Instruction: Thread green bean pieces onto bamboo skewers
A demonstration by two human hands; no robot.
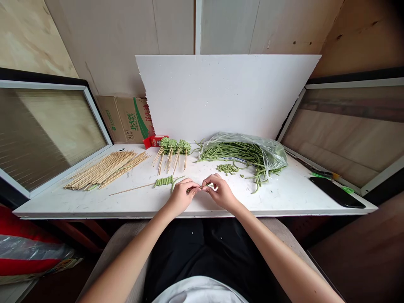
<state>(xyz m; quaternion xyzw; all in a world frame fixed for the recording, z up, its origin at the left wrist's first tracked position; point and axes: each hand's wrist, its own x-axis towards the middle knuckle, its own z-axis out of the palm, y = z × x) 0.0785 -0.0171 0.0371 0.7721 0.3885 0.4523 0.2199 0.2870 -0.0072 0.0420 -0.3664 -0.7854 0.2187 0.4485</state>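
1. Loosely fanned across the white tabletop [221, 205], bare bamboo sticks [107, 168] lie at far left.
2. Just left of the hands, a skewer [131, 189] rests flat on the tabletop, a green bean [163, 181] coiled in tight loops around one end, its loose tail reaching toward the fingers.
3. Behind it stand finished-looking bean skewers [175, 146], grouped close together.
4. The left hand [183, 193] pinches, thumb against fingers, on a small green piece [201, 187], largely hidden by the fingertips.
5. The right hand [219, 192] pinches the same spot from the other side, fingertips nearly meeting. The step in hand appears to be preparing a bean, perhaps snapping off an end; the next move likely calls for a firm hold on both sides and a short, controlled twist.
6. Beyond the right hand sit short bean pieces [227, 169] and a clear bag [277, 153] of long beans.
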